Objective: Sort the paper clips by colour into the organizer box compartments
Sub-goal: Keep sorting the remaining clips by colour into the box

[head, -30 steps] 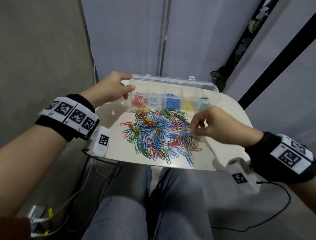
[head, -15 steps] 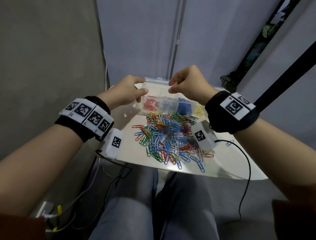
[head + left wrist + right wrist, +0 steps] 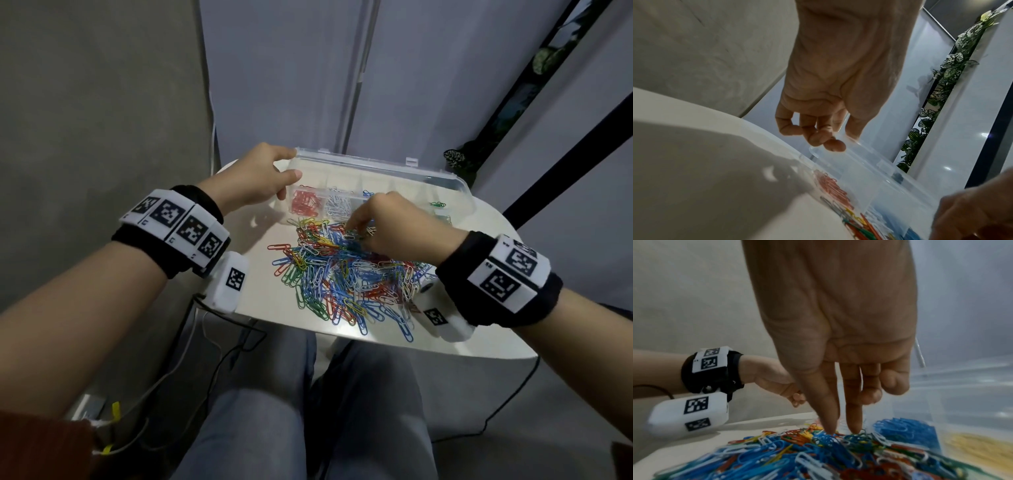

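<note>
A clear organizer box (image 3: 376, 168) stands open at the table's far side, with red clips (image 3: 305, 202), white clips (image 3: 337, 205) and a few green clips (image 3: 438, 205) in separate compartments. Blue clips (image 3: 904, 430) and yellow clips (image 3: 972, 446) fill two more. My left hand (image 3: 289, 168) grips the box's left corner (image 3: 859, 162), fingers curled over the rim. A mixed pile of coloured paper clips (image 3: 342, 274) lies in front of the box. My right hand (image 3: 842, 431) points down, thumb and forefinger straight, tips apart and touching the pile's far edge (image 3: 777, 456).
The small white table (image 3: 479, 240) ends just past the pile on the near side, over my knees in grey jeans (image 3: 308, 411). Cables (image 3: 212, 359) hang off its left edge. A leafy plant (image 3: 455, 157) stands behind the box at the right.
My right hand rose from the pile's right side to above the box, then came back down onto the pile's far edge. The left hand stayed on the box.
</note>
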Available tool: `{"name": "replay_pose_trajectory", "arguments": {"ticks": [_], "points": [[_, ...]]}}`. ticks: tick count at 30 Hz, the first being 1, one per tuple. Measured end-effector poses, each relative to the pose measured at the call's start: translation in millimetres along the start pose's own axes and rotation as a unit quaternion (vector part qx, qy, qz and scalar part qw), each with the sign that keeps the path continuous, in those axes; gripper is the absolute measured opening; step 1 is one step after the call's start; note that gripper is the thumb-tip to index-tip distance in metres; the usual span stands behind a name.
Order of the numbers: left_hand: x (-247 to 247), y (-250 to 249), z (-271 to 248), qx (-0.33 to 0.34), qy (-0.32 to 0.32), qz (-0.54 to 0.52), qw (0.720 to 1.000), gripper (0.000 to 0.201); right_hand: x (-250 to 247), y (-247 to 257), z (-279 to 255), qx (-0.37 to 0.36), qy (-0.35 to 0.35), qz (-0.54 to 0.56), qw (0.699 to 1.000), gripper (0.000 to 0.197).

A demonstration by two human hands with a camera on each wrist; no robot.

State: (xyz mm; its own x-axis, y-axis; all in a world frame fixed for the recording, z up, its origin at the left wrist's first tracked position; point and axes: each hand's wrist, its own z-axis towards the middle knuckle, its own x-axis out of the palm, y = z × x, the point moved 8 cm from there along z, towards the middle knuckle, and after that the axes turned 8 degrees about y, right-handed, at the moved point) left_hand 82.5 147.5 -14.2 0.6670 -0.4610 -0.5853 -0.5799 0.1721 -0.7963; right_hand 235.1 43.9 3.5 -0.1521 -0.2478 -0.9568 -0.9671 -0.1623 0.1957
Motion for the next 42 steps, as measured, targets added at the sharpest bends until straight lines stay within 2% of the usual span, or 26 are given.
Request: {"name": "replay_pose_trajectory", "arguments": {"ticks": [3,7,9,12,15,17,21,30,36,42], "points": [[1,2,0,0.001,0.002,-0.006,1.000,0.053,-6,-21,-12,0.037,-0.003,0.006,0.999,0.030],[3,5,2,0.002,-0.004,-0.014,1.000,0.051,-10,-65,-32,0.100,0.040,0.041,0.993,0.029],[3,6,4,0.000,-0.007,-0.018,1.000,0.050,-6,-81,-39,0.098,0.066,0.062,0.991,0.033],[2,8,5,-0.002,-0.009,-0.021,1.000,0.049,0,-93,-51,0.067,0.098,0.030,0.993,0.038],[2,9,7,-0.005,-0.011,-0.022,1.000,0.048,10,-112,-67,0.074,0.133,0.008,0.988,0.044],[2,9,7,-0.007,-0.014,-0.026,1.000,0.048,17,-127,-76,0.085,0.146,0.011,0.986,0.039],[2,7,6,-0.007,-0.017,-0.029,0.999,0.047,13,-143,-76,0.103,0.099,0.052,0.988,0.030],[2,0,0,-0.013,-0.013,-0.013,1.000,0.048,13,-98,-47,0.038,0.064,0.066,0.995,0.043],[3,0,0,-0.012,-0.012,-0.007,1.000,0.049,15,-100,-48,0.064,0.042,0.057,0.995,0.011],[2,0,0,-0.013,-0.012,-0.008,1.000,0.049,14,-101,-48,0.071,0.028,0.059,0.995,0.006]]}}
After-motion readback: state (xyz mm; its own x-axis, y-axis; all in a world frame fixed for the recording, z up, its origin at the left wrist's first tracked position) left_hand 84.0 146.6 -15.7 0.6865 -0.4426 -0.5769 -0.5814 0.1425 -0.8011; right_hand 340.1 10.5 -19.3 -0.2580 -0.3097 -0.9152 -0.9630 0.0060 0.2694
